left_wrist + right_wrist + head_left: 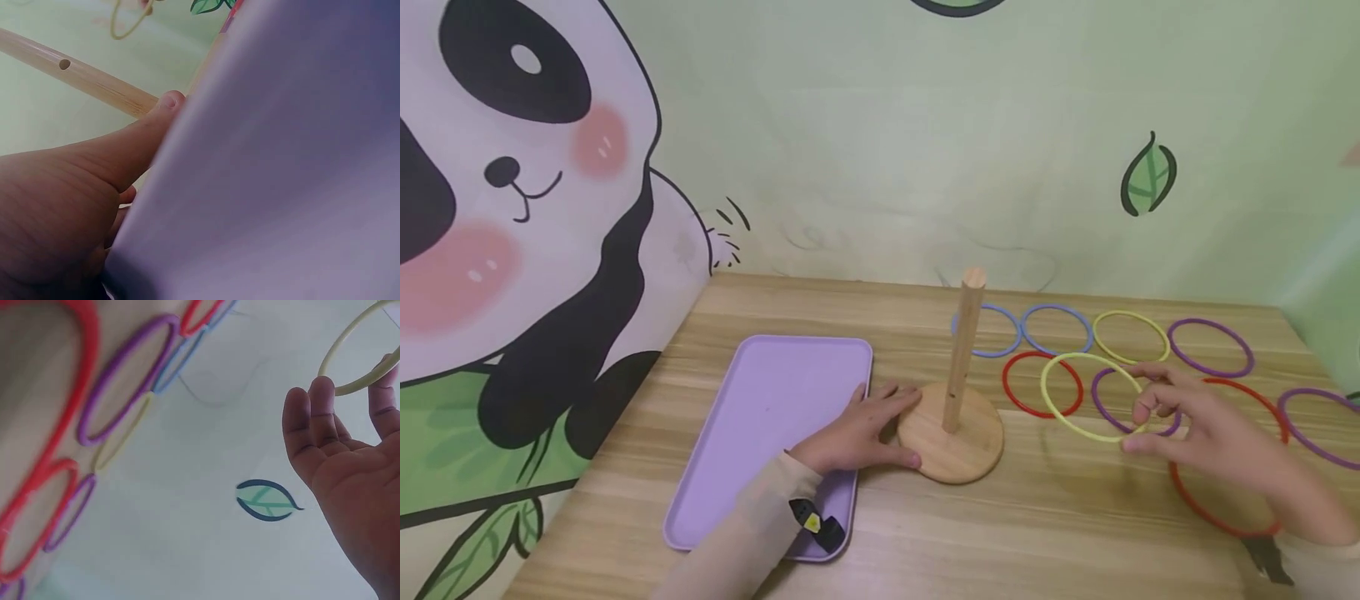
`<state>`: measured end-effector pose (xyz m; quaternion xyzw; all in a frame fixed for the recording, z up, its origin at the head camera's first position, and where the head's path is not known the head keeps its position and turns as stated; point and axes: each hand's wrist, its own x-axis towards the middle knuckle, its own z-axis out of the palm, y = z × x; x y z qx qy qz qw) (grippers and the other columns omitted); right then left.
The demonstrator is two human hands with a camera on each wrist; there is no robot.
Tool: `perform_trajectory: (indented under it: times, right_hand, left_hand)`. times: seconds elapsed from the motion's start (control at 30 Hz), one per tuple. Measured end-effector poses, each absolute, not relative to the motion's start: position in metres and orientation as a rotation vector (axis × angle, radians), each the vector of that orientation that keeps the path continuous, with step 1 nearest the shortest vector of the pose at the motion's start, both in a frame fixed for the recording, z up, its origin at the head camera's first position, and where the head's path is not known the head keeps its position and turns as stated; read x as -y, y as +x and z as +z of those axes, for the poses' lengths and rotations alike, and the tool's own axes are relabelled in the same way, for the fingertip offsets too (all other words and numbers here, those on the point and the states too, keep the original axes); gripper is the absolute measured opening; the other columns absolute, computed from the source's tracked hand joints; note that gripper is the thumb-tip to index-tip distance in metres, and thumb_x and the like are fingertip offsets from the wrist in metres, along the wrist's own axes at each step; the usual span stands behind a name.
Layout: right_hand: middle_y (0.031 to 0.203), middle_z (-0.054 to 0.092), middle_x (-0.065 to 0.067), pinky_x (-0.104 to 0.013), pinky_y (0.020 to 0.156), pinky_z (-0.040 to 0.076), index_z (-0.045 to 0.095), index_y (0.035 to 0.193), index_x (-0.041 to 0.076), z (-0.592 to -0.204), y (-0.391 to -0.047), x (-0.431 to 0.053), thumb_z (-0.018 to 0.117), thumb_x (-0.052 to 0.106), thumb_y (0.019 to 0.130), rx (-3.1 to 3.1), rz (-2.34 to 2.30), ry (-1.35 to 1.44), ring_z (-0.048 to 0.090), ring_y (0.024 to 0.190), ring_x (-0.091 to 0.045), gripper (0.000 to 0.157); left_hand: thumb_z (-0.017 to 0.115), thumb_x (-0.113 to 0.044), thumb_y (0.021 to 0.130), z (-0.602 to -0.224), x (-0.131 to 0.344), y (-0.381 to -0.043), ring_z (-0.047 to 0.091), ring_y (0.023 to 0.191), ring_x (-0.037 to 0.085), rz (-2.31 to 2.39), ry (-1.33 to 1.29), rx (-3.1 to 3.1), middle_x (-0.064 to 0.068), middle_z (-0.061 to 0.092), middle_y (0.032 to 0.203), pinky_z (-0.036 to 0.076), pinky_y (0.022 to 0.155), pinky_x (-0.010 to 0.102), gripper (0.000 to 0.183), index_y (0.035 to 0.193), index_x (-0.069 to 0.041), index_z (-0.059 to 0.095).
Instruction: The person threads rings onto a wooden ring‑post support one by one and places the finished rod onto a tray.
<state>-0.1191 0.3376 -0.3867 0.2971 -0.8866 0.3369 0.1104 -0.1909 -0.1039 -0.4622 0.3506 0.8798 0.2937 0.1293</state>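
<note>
A round wooden base [970, 458] stands on the table, an upright wooden post [964, 350] rising from its middle. At the base's left edge, my left hand [865, 429] touches it with thumb and fingers spread and fairly straight. The left wrist view shows the thumb [165, 103] by the foot of the post. My right hand [1210, 425] pinches a yellow ring [1042, 385] by its right side, right of the post. In the right wrist view the held yellow ring [359, 385] is raised in front of the wall, between thumb and fingers.
A purple tray [805, 367] lies left of the post, under the left forearm. Flat on the table at right lie several rings: blue [1021, 333], yellow [1120, 313], red [1006, 387] and purple [1281, 408]. The painted wall borders the table's back.
</note>
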Motion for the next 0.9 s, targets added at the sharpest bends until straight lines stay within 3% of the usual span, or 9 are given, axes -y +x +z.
perform_trajectory:
  times: [0.1, 0.2, 0.33, 0.47, 0.57, 0.7, 0.9]
  right_hand:
    - [0.137, 0.055, -0.006, -0.023, 0.061, 0.042, 0.062, 0.086, 0.031, -0.375, -0.120, -0.337, 0.096, 0.003, 0.069, 2.638, 0.948, 0.851, 0.055, 0.101, 0.001, 0.048]
    - [0.137, 0.056, -0.017, -0.024, 0.060, 0.040, 0.061, 0.086, 0.032, -0.364, -0.119, -0.335, 0.095, 0.005, 0.072, 2.674, 0.927, 0.849, 0.053, 0.078, -0.006, 0.046]
    - [0.138, 0.054, -0.017, -0.023, 0.060, 0.042, 0.060, 0.088, 0.029, -0.356, -0.121, -0.333, 0.094, 0.002, 0.074, 2.674, 0.962, 0.868, 0.052, 0.070, -0.008, 0.045]
    - [0.139, 0.052, -0.001, -0.023, 0.057, 0.043, 0.060, 0.087, 0.026, -0.350, -0.126, -0.333, 0.092, -0.003, 0.073, 2.640, 0.995, 0.879, 0.058, 0.098, 0.001, 0.046]
    - [0.136, 0.053, 0.012, -0.019, 0.067, 0.045, 0.061, 0.085, 0.026, -0.342, -0.131, -0.332, 0.093, -0.007, 0.067, 2.577, 0.953, 0.921, 0.051, 0.126, 0.003, 0.049]
    - [0.130, 0.058, 0.018, -0.014, 0.083, 0.042, 0.063, 0.084, 0.026, -0.329, -0.140, -0.329, 0.094, -0.010, 0.060, 2.493, 0.896, 0.977, 0.049, 0.131, 0.001, 0.053]
    - [0.131, 0.059, 0.015, -0.014, 0.085, 0.040, 0.064, 0.084, 0.023, -0.313, -0.144, -0.324, 0.092, -0.013, 0.064, 2.490, 0.955, 0.993, 0.049, 0.133, -0.002, 0.050]
  left_hand:
    - [0.084, -0.046, 0.089, -0.463, 0.104, -0.192, 0.019, 0.160, 0.040, 0.849, 1.023, -2.564, 0.013, 0.037, 0.168, -0.003, 0.125, 0.069, 0.096, 0.163, -0.006, 0.039]
    - [0.084, -0.045, 0.089, -0.463, 0.104, -0.192, 0.019, 0.159, 0.041, 0.849, 1.028, -2.563, 0.013, 0.037, 0.168, -0.003, 0.125, 0.069, 0.096, 0.163, -0.006, 0.039]
    - [0.084, -0.045, 0.089, -0.463, 0.104, -0.192, 0.019, 0.159, 0.041, 0.848, 1.031, -2.560, 0.014, 0.037, 0.168, -0.003, 0.125, 0.069, 0.096, 0.163, -0.005, 0.038]
    - [0.084, -0.045, 0.089, -0.462, 0.103, -0.191, 0.019, 0.159, 0.041, 0.849, 1.032, -2.560, 0.014, 0.037, 0.168, -0.003, 0.125, 0.069, 0.096, 0.163, -0.005, 0.038]
    - [0.084, -0.045, 0.089, -0.460, 0.103, -0.191, 0.019, 0.159, 0.041, 0.853, 1.026, -2.557, 0.014, 0.037, 0.168, -0.003, 0.125, 0.069, 0.095, 0.163, -0.005, 0.039]
    - [0.084, -0.044, 0.089, -0.457, 0.103, -0.190, 0.019, 0.160, 0.040, 0.867, 1.003, -2.545, 0.015, 0.037, 0.168, -0.004, 0.125, 0.067, 0.095, 0.163, -0.005, 0.039]
    - [0.084, -0.044, 0.090, -0.457, 0.103, -0.189, 0.018, 0.160, 0.040, 0.869, 0.993, -2.541, 0.014, 0.036, 0.168, -0.005, 0.126, 0.066, 0.095, 0.163, -0.005, 0.038]
